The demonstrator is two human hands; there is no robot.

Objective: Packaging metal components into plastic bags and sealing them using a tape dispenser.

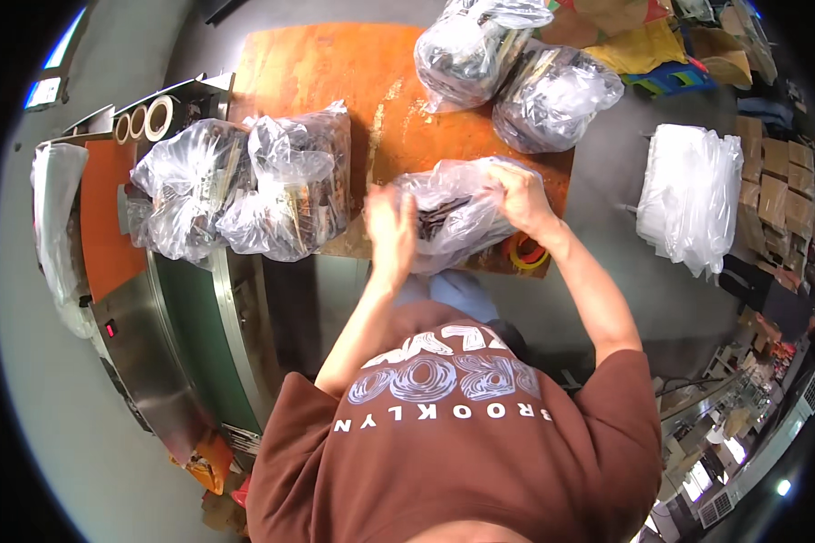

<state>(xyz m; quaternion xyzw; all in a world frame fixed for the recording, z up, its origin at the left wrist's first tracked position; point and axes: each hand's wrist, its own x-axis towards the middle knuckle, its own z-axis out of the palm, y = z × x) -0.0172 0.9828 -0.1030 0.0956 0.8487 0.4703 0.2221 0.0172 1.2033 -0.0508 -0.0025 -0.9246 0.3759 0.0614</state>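
Note:
In front of me on the orange tabletop (pixel 308 68) sits a clear plastic bag (pixel 462 240), its mouth spread apart. Dark contents show inside it, too unclear to name. My right hand (pixel 523 197) pinches the bag's rim at the far right. At the bag's left side is my left hand (pixel 391 233); motion smears its fingers, so I cannot tell whether they grip the plastic. A yellow and red tape roll (pixel 525 253) lies by the bag, close under my right wrist.
Filled clear bags stand at the left, one (pixel 186 185) beside another (pixel 290 181). Two more, one (pixel 471 54) and another (pixel 560 95), sit at the far right. Tape rolls (pixel 159 118) line the left edge. White plastic bags (pixel 690 195) are stacked at right, near cardboard boxes (pixel 774 195).

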